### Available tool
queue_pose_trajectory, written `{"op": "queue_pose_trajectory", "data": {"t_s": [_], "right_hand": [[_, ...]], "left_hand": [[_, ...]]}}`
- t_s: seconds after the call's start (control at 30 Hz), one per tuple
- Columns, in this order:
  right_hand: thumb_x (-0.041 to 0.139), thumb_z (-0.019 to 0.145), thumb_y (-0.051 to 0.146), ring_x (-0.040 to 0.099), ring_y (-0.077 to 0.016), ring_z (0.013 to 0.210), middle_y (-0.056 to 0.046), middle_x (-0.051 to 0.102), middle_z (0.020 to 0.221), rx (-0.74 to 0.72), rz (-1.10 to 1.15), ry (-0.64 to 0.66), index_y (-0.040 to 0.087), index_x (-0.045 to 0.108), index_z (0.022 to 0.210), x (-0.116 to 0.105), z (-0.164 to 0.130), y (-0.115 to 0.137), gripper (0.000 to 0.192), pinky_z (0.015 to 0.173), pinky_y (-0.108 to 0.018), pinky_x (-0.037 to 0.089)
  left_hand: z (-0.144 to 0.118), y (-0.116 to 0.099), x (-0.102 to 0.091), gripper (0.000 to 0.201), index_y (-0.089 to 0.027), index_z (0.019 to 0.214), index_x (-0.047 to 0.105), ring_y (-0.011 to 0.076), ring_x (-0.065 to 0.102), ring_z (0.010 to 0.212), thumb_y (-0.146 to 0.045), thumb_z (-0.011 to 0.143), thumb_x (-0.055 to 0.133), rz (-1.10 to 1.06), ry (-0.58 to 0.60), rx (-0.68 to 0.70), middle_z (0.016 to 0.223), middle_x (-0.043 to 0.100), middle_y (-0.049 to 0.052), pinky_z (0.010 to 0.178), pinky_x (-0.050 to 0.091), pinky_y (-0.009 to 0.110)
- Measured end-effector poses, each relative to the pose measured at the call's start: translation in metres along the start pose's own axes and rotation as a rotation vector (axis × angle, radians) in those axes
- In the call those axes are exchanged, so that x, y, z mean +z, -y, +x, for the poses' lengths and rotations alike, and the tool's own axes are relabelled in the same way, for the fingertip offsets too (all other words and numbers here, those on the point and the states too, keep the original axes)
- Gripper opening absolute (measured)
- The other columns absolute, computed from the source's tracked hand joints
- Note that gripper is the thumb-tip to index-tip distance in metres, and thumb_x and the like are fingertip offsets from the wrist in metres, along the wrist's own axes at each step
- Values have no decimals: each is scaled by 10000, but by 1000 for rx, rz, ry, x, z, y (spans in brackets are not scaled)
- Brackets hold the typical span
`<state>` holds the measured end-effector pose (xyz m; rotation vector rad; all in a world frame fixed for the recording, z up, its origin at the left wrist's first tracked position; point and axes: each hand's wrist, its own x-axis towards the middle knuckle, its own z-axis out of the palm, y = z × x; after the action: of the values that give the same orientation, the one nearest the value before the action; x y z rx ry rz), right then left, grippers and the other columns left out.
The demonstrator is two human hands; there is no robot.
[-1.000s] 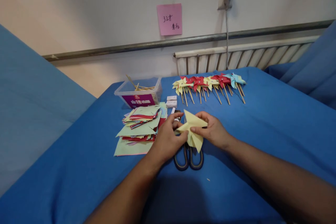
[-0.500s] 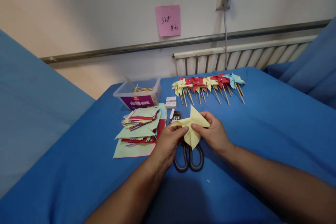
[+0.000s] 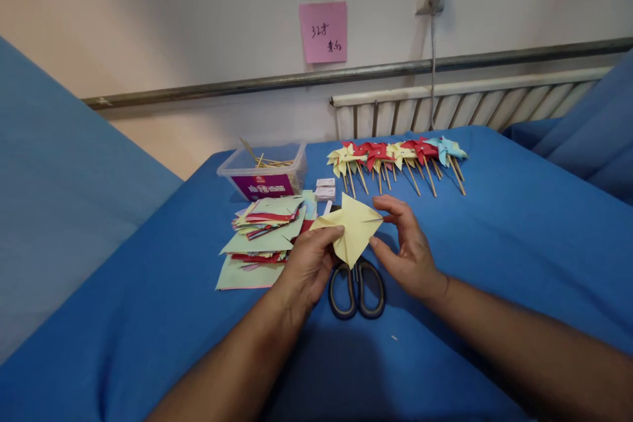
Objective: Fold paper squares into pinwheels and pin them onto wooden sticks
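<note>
A yellow paper square with slit corners (image 3: 357,231), partly curled on its left side, is pinched between the thumb and fingers of my left hand (image 3: 314,260). My right hand (image 3: 408,244) is beside the paper's right corner, thumb and fingers apart, with its fingertips close to the edge. Whether they touch it, I cannot tell. Below the paper lie black-handled scissors (image 3: 357,290) on the blue cloth, their blades hidden. Left of my left hand is a stack of cut coloured paper (image 3: 264,231).
A clear plastic box (image 3: 297,171) holding wooden sticks stands at the back left. Small white boxes (image 3: 325,191) sit beside it. A row of finished pinwheels (image 3: 395,158) on sticks lies along the back. Blue curtains (image 3: 59,211) hang at both sides.
My right hand has let go of the yellow paper and opened, moving slightly right. The paper has flattened out on its right side, while my left hand keeps its pinch.
</note>
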<state>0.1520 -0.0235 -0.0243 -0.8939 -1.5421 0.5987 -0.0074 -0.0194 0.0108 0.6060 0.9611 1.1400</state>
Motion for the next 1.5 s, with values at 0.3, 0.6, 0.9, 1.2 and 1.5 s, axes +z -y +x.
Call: {"op": "queue_pose_trajectory", "data": {"t_s": [0.3,0.6,0.9,1.2,1.5], "right_hand": [[670,798,221,374,-305,1329,-37,475,1362,-281,-294,220,296,654,939,-5,1,9,160,1089,-561,315],[640,832,238,467,-267,1235,-64,587,1212,-114,-218,91,243,628,786,-3,4,2,48,1063,-501,356],[656,804,228,492,-264,1199,-58,620,1148,-34,-218,101,234,614,723,-1,6,-3,91,1040,-496,368],[659,791,215,502,-267,1180,-58,634,1117,-18,-222,84,239,620,708,0,6,-3,95,1030,-496,374],[649,810,237,521,-265,1166,-60,637,1123,-10,-181,104,243,634,757,-2,6,-1,56,1015,-486,389]], "left_hand": [[-2,-5,0,288,-112,961,719,232,684,879,-160,678,747,-38,73,11,996,742,105,760,525,296],[-6,0,5,186,-98,801,719,141,609,611,-154,629,763,79,18,2,694,704,50,684,493,268],[-3,5,4,256,-80,812,725,151,617,645,-185,593,804,125,19,-31,736,703,78,638,469,256],[-2,6,3,269,-87,811,734,152,626,672,-180,573,817,143,43,-22,764,716,86,664,460,258],[-3,5,4,199,-71,743,721,144,608,617,-183,598,800,146,13,-37,681,696,81,630,460,251]]}}
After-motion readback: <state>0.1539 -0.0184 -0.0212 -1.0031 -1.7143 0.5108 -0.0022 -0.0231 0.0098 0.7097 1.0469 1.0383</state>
